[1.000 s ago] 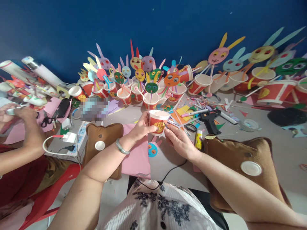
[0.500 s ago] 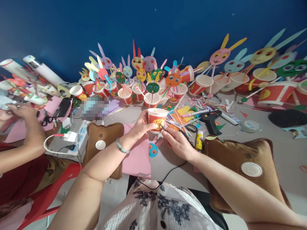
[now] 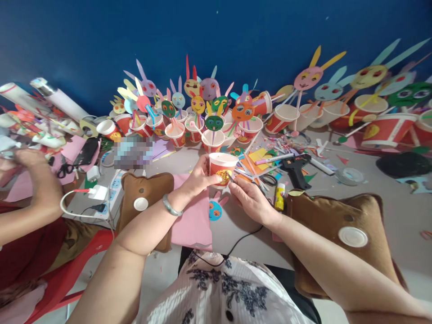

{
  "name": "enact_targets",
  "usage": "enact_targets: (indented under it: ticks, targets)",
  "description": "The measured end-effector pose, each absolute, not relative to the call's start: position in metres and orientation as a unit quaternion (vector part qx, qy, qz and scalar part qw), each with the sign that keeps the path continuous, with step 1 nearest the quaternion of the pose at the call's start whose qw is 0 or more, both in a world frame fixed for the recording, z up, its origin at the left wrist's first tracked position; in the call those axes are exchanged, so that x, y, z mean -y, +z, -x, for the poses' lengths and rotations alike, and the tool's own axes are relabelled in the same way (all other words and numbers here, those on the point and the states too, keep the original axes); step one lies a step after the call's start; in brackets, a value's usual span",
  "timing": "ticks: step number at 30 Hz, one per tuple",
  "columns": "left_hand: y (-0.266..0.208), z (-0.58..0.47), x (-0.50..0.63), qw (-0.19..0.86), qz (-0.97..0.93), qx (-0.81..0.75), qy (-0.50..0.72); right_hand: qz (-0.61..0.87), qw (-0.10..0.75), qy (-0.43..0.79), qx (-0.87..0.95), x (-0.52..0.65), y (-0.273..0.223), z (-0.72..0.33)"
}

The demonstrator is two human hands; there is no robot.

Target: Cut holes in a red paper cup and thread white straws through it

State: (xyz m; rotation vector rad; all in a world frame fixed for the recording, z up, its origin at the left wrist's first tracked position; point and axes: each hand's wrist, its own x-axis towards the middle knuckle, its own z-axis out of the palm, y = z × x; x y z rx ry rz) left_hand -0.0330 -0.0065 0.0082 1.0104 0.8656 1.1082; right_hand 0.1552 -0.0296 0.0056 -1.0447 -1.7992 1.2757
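Note:
My left hand (image 3: pixel 201 174) is closed around a red and white paper cup (image 3: pixel 223 163) with a yellow print. Its thumb lies across the front of the cup, which stays upright above the table. In my right hand (image 3: pixel 251 200), fingers and thumb pinch a small dark pointed tool (image 3: pixel 231 177) whose tip is at the cup's printed side; its exact kind is too small to tell. Below the cup lies a blue paper rabbit face (image 3: pixel 215 210) with pink ears, beside a pink paper sheet (image 3: pixel 191 220).
Behind are several paper cups (image 3: pixel 212 141) with rabbit faces. To the right lie black-handled scissors (image 3: pixel 269 180), a glue stick (image 3: pixel 280 196), a glue gun (image 3: pixel 297 171) and a brown cushion-like bag (image 3: pixel 324 225). Another brown bag (image 3: pixel 148 184), a power strip (image 3: pixel 114 193) and a co-worker's arm (image 3: pixel 42 189) are left.
The cup has shifted very slightly to the right in view. My right hand has turned a little with the tool, whose tip stays at the cup's side.

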Motion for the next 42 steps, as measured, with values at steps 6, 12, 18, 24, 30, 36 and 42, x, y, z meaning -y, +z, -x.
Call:
enact_targets:
  ticks: [6,12,18,24,30,36,42]
  targets:
    - [0.001,0.036,0.005,0.647,-0.461,-0.363,0.487,0.420,0.340,0.499,0.678,0.032,0.004,-0.157]
    - [-0.002,0.036,0.005,0.651,-0.476,-0.347,0.479,0.434,0.333,0.491,0.678,0.032,0.005,-0.159]
    - [0.004,0.036,0.007,0.645,-0.480,-0.360,0.473,0.426,0.338,0.503,0.672,0.033,0.007,-0.159]
    - [0.007,0.035,0.008,0.649,-0.479,-0.348,0.477,0.422,0.338,0.490,0.684,0.034,0.007,-0.158]
    - [0.012,0.032,0.011,0.642,-0.458,-0.363,0.496,0.420,0.339,0.466,0.701,0.035,0.009,-0.155]
    - [0.017,0.029,0.013,0.600,-0.467,-0.419,0.497,0.431,0.333,0.442,0.712,0.036,0.006,-0.153]
    - [0.015,0.029,0.014,0.596,-0.451,-0.433,0.504,0.417,0.330,0.446,0.720,0.036,0.007,-0.152]
